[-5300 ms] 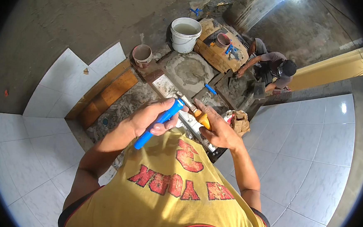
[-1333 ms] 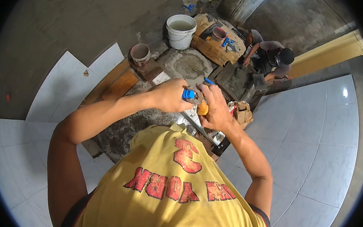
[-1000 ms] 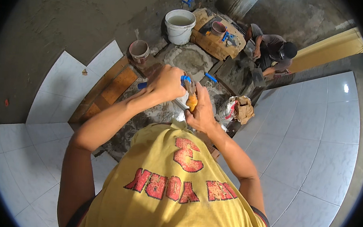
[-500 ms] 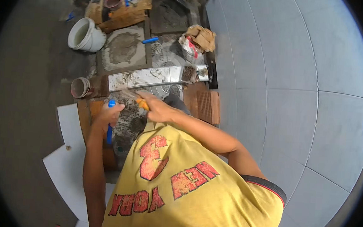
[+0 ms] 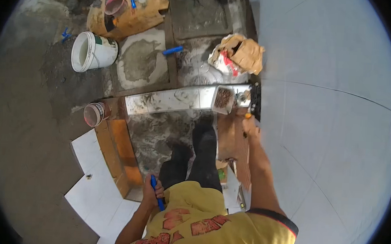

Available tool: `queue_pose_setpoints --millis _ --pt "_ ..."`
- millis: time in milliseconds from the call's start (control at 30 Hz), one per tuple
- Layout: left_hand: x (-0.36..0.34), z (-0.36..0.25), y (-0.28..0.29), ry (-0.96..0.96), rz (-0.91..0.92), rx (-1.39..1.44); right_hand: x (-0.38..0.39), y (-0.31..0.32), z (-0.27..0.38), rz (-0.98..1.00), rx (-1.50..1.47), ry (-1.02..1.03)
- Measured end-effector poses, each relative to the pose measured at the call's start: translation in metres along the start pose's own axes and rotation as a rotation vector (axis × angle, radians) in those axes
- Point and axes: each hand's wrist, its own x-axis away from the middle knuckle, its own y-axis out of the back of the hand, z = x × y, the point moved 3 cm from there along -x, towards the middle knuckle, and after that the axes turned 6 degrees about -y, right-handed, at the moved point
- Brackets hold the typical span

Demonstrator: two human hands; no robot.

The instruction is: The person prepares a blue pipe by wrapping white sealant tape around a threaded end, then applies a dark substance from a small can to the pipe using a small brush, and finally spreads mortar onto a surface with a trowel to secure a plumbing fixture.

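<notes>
My left hand (image 5: 152, 191), low near my waist, is closed around a long blue tool (image 5: 157, 192); its exact kind does not show. My right hand (image 5: 251, 127) reaches forward to the wall side, its fingers closed on an orange-handled tool (image 5: 248, 116) whose working end I cannot make out. Beside that hand lies the right end of a smeared white tile strip (image 5: 170, 100). On the strip stand a clear plastic tub (image 5: 223, 100) of brown bits and a small round metallic item (image 5: 242, 97).
A grey tiled wall (image 5: 320, 129) rises on the right. Ahead lie a torn paper bag (image 5: 240, 55), a blue stick (image 5: 172, 50) and a cardboard sheet (image 5: 144, 11). A white bucket (image 5: 92, 53), a small tub (image 5: 94, 114), an open carton (image 5: 115, 157) and white tiles (image 5: 97, 196) stand left.
My right hand has moved from the middle to the far right with the orange-handled tool. My left hand has drawn back toward my waist, still holding the blue tool. My view has shifted.
</notes>
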Motion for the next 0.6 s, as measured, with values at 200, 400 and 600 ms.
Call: queue_pose_setpoints --millis 200,400,600 --pt "-0.016 0.025 0.008 0.015 -0.263 0.078 -0.122 -0.05 -0.008 -0.235 0.466 0.143" --pt "-0.06 0.052 -0.007 0.219 -0.261 0.026 -0.187 -0.061 -0.056 -0.287 0.441 0.137" --pt "-0.063 0.056 -0.004 0.295 -0.282 0.06 -0.223 -0.093 -0.062 -0.426 0.574 0.31"
